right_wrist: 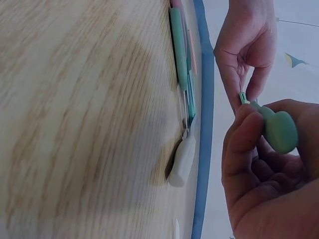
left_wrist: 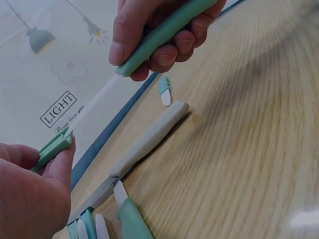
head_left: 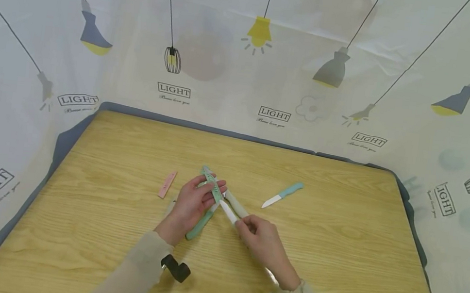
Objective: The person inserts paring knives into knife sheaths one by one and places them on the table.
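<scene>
My left hand (head_left: pixel 193 202) holds a slim green blade sheath (left_wrist: pixel 56 148) between thumb and fingers. In my right hand (head_left: pixel 261 237) is a paring knife, its green handle (left_wrist: pixel 162 36) gripped with the fingers curled round it. The knife's white blade (head_left: pixel 228 212) points at the sheath, with the tip right at its open end. Both are raised above the table. Below them lie a knife with a cream handle (left_wrist: pixel 152 139) and another with a green handle (head_left: pixel 201 225), partly hidden by my left hand in the head view.
A small knife with a blue-green handle (head_left: pixel 291 190) lies to the right on the wooden table (head_left: pixel 336 256). To the left is a pink sheath (head_left: pixel 167 184). A patterned curtain (head_left: pixel 225 82) surrounds the table's back and sides.
</scene>
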The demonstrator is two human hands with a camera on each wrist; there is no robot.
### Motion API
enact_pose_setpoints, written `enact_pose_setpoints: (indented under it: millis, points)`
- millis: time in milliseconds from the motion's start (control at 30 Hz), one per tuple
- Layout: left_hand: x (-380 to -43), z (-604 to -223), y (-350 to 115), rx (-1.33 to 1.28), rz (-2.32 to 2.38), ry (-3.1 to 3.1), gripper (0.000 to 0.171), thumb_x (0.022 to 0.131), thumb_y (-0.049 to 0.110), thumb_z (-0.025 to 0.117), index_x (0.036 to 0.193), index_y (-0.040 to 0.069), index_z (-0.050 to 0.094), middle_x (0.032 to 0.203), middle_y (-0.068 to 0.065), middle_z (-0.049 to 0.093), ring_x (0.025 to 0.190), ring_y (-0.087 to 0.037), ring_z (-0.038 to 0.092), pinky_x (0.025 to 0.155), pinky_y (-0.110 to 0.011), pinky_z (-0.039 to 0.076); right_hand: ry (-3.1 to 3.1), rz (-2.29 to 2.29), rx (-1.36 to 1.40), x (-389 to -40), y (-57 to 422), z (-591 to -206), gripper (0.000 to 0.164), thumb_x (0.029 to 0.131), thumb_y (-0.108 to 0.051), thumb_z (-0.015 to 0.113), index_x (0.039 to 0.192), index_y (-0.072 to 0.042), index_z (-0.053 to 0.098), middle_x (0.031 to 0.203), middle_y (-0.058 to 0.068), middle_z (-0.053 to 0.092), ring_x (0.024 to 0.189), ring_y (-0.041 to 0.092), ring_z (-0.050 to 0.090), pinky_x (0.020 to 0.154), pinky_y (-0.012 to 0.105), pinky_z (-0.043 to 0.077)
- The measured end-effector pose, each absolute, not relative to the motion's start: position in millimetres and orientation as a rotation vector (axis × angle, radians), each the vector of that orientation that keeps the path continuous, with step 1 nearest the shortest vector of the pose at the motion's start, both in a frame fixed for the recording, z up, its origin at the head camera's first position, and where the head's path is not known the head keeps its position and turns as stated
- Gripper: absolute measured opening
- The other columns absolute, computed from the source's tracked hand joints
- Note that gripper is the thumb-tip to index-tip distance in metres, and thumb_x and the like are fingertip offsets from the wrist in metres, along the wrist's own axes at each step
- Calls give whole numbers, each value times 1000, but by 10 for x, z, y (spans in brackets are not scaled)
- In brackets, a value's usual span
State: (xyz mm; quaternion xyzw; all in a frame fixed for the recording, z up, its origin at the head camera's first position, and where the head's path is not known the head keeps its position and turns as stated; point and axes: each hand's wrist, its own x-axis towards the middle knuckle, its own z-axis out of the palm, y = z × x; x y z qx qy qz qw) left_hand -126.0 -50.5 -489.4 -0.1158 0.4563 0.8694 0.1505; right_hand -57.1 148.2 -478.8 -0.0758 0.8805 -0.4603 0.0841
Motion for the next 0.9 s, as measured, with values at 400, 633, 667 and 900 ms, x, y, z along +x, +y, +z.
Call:
enact_pose_setpoints:
  millis: [400,633,667,900]
  points:
    - [-1250,-4880,-489,-327,2494,1308,47,100,6,49,143,-6,37,128,-25,58,112,-27,61,92,-33,51,2625,-1349,-245,-587,1461,-4777,30,96,-34,57,93,-7,70,63,-4,59,47,4,46,37,18,38]
    - [-1223,-4877,-460,-324,2501,1319,47,100,4,48,144,-5,35,128,-24,58,112,-27,61,94,-33,50,2610,-1377,-274,-584,1445,-4777,32,97,-32,56,93,-3,70,62,-4,57,46,3,44,37,17,36]
    - [-1220,-4877,-456,-321,2505,1317,47,100,4,48,144,-5,34,128,-25,58,112,-28,61,94,-34,50,2605,-1384,-275,-585,1443,-4781,33,97,-32,56,93,-2,70,62,-4,57,46,3,43,37,17,35]
    - [-1192,-4868,-435,-296,2510,1300,47,100,3,47,144,-7,33,130,-26,56,114,-29,60,94,-33,50,2615,-1393,-280,-605,1430,-4801,31,98,-32,56,94,-4,69,61,-6,55,44,2,41,35,15,32]
